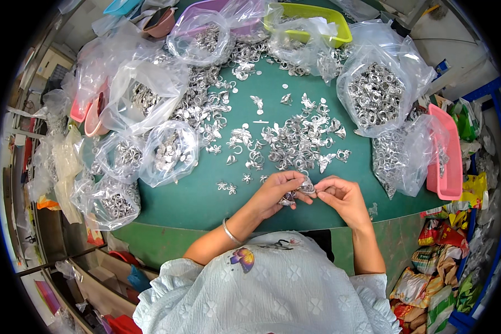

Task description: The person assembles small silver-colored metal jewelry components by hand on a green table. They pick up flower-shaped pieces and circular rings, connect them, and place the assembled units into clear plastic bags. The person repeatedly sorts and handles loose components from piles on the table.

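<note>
Close to the table's near edge, my left hand [271, 193] is closed around a few small silver metal rings. One ring [307, 186] stands up at its thumb and fingertips, and another [288, 198] shows lower, by the curled fingers. My right hand [344, 201] is pinched, its fingertips against the right side of the upper ring; anything between them is too small to make out. Just beyond both hands spreads a loose pile of silver rings and ornaments [298, 142]. Several flower-shaped pieces [231, 190] lie left of my left hand on the green table [206, 207].
Plastic bags of silver pieces stand at left [171, 153] and right [376, 97]. A larger heap of rings [197, 100] runs along the far left. At the back are a yellow-green basin [342, 32] and a purple basin [228, 6]; a pink tray [448, 158] is at right.
</note>
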A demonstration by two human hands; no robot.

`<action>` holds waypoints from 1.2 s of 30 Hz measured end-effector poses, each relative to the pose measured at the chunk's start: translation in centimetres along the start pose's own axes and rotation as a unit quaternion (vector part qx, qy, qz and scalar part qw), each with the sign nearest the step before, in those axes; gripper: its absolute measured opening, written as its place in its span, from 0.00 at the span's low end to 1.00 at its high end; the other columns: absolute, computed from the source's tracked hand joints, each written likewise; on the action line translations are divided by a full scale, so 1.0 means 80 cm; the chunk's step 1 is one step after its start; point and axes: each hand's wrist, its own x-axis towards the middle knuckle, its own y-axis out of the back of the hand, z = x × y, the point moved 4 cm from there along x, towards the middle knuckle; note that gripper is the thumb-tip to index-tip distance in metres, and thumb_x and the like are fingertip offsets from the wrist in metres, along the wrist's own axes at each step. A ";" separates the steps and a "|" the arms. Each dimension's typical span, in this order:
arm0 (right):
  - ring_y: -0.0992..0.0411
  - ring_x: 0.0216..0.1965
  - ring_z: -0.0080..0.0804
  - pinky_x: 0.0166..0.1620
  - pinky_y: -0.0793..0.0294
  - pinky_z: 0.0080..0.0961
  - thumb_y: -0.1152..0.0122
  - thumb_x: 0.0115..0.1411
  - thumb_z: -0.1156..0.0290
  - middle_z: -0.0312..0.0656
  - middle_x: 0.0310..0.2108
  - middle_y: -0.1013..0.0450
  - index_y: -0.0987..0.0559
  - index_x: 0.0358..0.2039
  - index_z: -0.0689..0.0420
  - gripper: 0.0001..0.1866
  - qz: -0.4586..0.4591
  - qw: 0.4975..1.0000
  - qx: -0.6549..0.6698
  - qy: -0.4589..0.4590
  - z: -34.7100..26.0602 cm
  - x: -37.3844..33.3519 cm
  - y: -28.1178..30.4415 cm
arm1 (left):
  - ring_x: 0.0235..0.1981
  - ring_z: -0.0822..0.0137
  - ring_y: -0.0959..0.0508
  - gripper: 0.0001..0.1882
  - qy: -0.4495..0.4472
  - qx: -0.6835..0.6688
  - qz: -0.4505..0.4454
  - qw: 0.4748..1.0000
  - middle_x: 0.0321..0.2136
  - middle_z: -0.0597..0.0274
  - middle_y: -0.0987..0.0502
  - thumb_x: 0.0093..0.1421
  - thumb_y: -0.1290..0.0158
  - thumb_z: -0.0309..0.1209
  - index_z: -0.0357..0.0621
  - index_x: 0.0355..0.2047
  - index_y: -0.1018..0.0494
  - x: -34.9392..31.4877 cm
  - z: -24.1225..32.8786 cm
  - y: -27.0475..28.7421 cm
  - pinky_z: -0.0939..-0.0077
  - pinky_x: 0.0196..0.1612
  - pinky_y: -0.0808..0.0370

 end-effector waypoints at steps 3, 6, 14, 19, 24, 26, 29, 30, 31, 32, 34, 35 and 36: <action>0.32 0.30 0.22 0.32 0.34 0.18 0.43 0.51 0.82 0.39 0.30 0.28 0.25 0.33 0.63 0.07 0.048 0.986 -0.127 0.092 0.001 -0.002 0.000 | 0.27 0.66 0.20 0.10 0.004 0.004 -0.013 1.000 0.31 0.47 0.23 0.63 0.57 0.31 0.37 0.39 0.33 -0.002 0.003 -0.005 0.86 0.16 0.29; 0.32 0.29 0.24 0.32 0.34 0.19 0.42 0.50 0.82 0.40 0.30 0.28 0.25 0.32 0.64 0.07 0.054 0.980 -0.155 0.114 -0.008 -0.001 -0.008 | 0.22 0.68 0.21 0.10 -0.012 0.017 -0.002 1.000 0.28 0.46 0.23 0.63 0.58 0.32 0.37 0.37 0.33 -0.004 0.004 -0.008 0.86 0.14 0.31; 0.31 0.31 0.26 0.34 0.33 0.20 0.40 0.49 0.81 0.41 0.30 0.28 0.25 0.32 0.64 0.08 0.010 0.981 -0.152 0.119 0.001 -0.002 -0.017 | 0.12 0.74 0.30 0.10 0.021 -0.034 -0.023 0.999 0.20 0.51 0.24 0.62 0.58 0.33 0.38 0.36 0.33 -0.007 0.002 -0.010 0.87 0.12 0.37; 0.31 0.29 0.26 0.33 0.32 0.21 0.41 0.49 0.83 0.41 0.28 0.28 0.26 0.30 0.66 0.07 0.024 0.986 -0.101 0.131 0.005 -0.004 -0.021 | 0.12 0.75 0.31 0.09 0.041 -0.071 -0.006 0.997 0.19 0.54 0.25 0.61 0.57 0.32 0.40 0.35 0.33 -0.009 0.002 -0.009 0.87 0.12 0.38; 0.31 0.26 0.31 0.31 0.32 0.23 0.44 0.51 0.83 0.43 0.26 0.29 0.27 0.28 0.66 0.03 0.138 0.915 -0.244 0.291 -0.009 -0.011 -0.025 | 0.11 0.75 0.34 0.09 0.050 -0.083 -0.002 0.995 0.17 0.58 0.29 0.61 0.55 0.34 0.41 0.36 0.34 -0.011 0.000 -0.014 0.86 0.12 0.39; 0.32 0.25 0.33 0.30 0.33 0.24 0.46 0.52 0.83 0.45 0.25 0.30 0.28 0.27 0.66 0.01 0.179 0.908 -0.236 0.296 -0.008 -0.017 -0.028 | 0.12 0.74 0.34 0.09 0.013 -0.109 -0.041 0.993 0.17 0.59 0.30 0.62 0.55 0.35 0.42 0.35 0.35 -0.010 -0.005 -0.017 0.85 0.13 0.40; 0.33 0.24 0.35 0.29 0.33 0.25 0.48 0.55 0.81 0.46 0.24 0.32 0.30 0.27 0.66 0.02 0.188 0.956 -0.116 0.193 0.011 -0.016 -0.028 | 0.12 0.73 0.34 0.10 -0.036 -0.096 -0.077 0.992 0.16 0.61 0.33 0.63 0.56 0.37 0.42 0.35 0.36 -0.012 -0.007 -0.025 0.84 0.13 0.41; 0.33 0.24 0.34 0.29 0.33 0.25 0.48 0.56 0.80 0.46 0.23 0.32 0.30 0.27 0.65 0.02 0.195 0.944 -0.154 0.217 0.007 -0.020 -0.030 | 0.12 0.73 0.35 0.10 -0.051 -0.083 -0.085 0.992 0.16 0.62 0.34 0.63 0.56 0.37 0.42 0.35 0.36 -0.013 -0.005 -0.028 0.84 0.13 0.42; 0.33 0.23 0.34 0.28 0.33 0.25 0.49 0.56 0.79 0.46 0.23 0.32 0.30 0.28 0.65 0.03 0.201 0.930 -0.192 0.241 -0.003 -0.025 -0.034 | 0.12 0.73 0.36 0.11 -0.033 -0.097 -0.080 0.992 0.16 0.63 0.34 0.63 0.57 0.37 0.42 0.34 0.36 -0.014 -0.004 -0.029 0.84 0.13 0.42; 0.33 0.23 0.34 0.28 0.33 0.25 0.49 0.57 0.78 0.45 0.23 0.32 0.31 0.28 0.65 0.03 0.206 0.914 -0.229 0.264 -0.011 -0.029 -0.037 | 0.12 0.74 0.36 0.11 -0.015 -0.111 -0.075 0.991 0.16 0.64 0.35 0.63 0.57 0.37 0.42 0.34 0.37 -0.016 0.000 -0.031 0.84 0.13 0.43; 0.33 0.23 0.34 0.28 0.34 0.25 0.49 0.57 0.78 0.46 0.22 0.32 0.31 0.28 0.65 0.03 0.189 0.924 -0.251 0.219 -0.017 -0.025 -0.035 | 0.12 0.74 0.37 0.12 -0.007 -0.118 -0.062 0.991 0.16 0.65 0.37 0.64 0.57 0.38 0.41 0.33 0.37 -0.020 0.002 -0.036 0.84 0.12 0.44; 0.33 0.23 0.34 0.28 0.34 0.25 0.49 0.57 0.78 0.47 0.22 0.32 0.31 0.28 0.65 0.03 0.179 0.928 -0.261 0.198 -0.018 -0.022 -0.034 | 0.12 0.74 0.38 0.12 -0.017 -0.113 -0.053 0.992 0.16 0.65 0.37 0.64 0.57 0.38 0.42 0.32 0.37 -0.021 0.001 -0.039 0.85 0.12 0.45; 0.33 0.23 0.34 0.27 0.34 0.26 0.49 0.57 0.79 0.47 0.22 0.33 0.31 0.27 0.65 0.03 0.176 0.948 -0.205 0.171 -0.014 -0.022 -0.032 | 0.12 0.74 0.38 0.12 -0.027 -0.107 -0.045 0.993 0.16 0.66 0.38 0.64 0.57 0.39 0.42 0.31 0.38 -0.022 0.002 -0.041 0.85 0.12 0.45</action>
